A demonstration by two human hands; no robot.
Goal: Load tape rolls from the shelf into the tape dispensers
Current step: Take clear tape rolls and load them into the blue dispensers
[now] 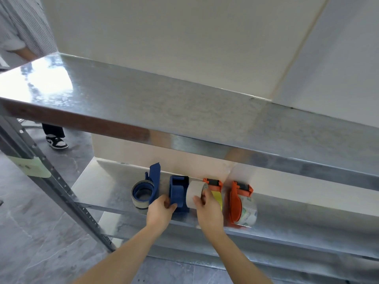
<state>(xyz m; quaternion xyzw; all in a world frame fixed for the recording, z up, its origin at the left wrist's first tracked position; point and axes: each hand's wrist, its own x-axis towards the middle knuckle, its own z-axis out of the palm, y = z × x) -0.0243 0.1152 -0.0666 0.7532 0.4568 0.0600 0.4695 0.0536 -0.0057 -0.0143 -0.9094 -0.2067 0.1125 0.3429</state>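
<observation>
Blue dispenser [178,191] is held by left grip [160,212], beige tape roll [193,192] pinched by right grip [209,210], near shelf [106,187] front edge.

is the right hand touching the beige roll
Touching. The head view shows the right hand holding the beige roll, thumb and fingers curled round its edge with no gap.

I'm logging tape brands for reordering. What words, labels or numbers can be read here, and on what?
Printing on the clear tape roll in the right orange dispenser: green, too blurred to read.
Marks on the pale green label on the shelf post: faint, unreadable.
No other text shows.
</observation>
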